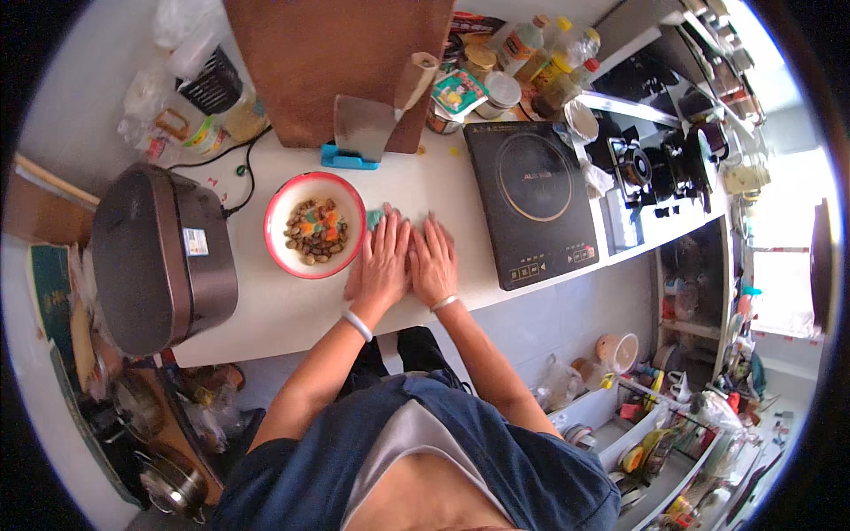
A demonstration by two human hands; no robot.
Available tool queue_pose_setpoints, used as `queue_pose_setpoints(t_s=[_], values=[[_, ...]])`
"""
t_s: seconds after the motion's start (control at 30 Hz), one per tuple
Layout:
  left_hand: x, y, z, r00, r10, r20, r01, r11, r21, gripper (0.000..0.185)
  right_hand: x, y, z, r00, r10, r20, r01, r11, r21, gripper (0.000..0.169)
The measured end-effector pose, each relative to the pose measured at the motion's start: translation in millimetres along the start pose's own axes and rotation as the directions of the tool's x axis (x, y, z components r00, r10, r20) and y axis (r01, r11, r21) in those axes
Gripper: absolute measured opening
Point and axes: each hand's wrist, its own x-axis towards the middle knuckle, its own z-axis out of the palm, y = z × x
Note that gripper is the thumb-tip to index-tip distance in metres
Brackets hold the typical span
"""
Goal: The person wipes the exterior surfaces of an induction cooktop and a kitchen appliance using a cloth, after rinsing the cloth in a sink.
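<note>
Both of my hands lie palm down, side by side, on the white countertop [458,172]. Under and beyond the fingers of my left hand [387,255] shows a bit of green material [374,218], perhaps a cloth; most of it is hidden. My right hand [433,259] rests just to the right, its fingers pointing away from me. What lies under the palms cannot be seen. Left of my left hand stands a white bowl with a red rim [267,232], holding small brown nuts or beans [317,249] and some green and orange pieces.
A dark rice cooker [159,259] stands at the left, a black induction cooktop [538,199] at the right. Behind, a cleaver [364,129] stands in a blue holder [350,157] against a brown board [319,60]. Bottles and jars [521,50] crowd the back right, near a gas stove [634,166].
</note>
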Motion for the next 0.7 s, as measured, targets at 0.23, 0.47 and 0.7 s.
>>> queue_pose_setpoints(t_s=[0.23, 0.47, 0.7], values=[[111.6, 17.2, 22.7, 1.000, 0.013, -0.013, -0.011, 0.994, 0.108, 0.071, 87.9, 62.8, 13.0, 0.986, 0.147, -0.082, -0.147, 0.989, -0.001, 0.041], [115.2, 42.3, 35.5, 0.935, 0.354, -0.011, -0.352, 0.932, 0.091, 0.067, 46.1, 90.3, 21.6, 0.972, 0.212, -0.101, -0.190, 0.963, 0.189, 0.053], [30.7, 90.7, 34.7, 0.863, 0.484, 0.144, -0.466, 0.874, -0.140, 0.058, -70.0, 71.6, -30.2, 0.950, 0.312, -0.021, -0.308, 0.946, 0.105, 0.058]])
